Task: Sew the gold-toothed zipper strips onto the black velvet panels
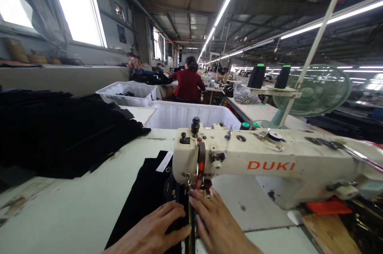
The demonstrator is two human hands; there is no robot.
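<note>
A piece of black fabric [134, 206] with a white label [164, 161] lies under the head of the white sewing machine [227, 154]. My left hand [158, 226] rests on this fabric, thumb and fingers apart. Just to its right, my right hand [215, 218] lies with extended fingers beside the needle area, fingertips close to the presser foot. Between my hands runs a narrow dark strip with a brassy line [191, 234], toward the needle. The needle and the stitch point are partly hidden by the machine and fingertips.
A tall heap of black cut fabric [66, 130] covers the table's left. White plastic bins [194, 112] stand behind the machine. Black thread cones [256, 76] sit on a stand, near a green fan [314, 90]. Ahead, a person in dark red [187, 84] sits facing away.
</note>
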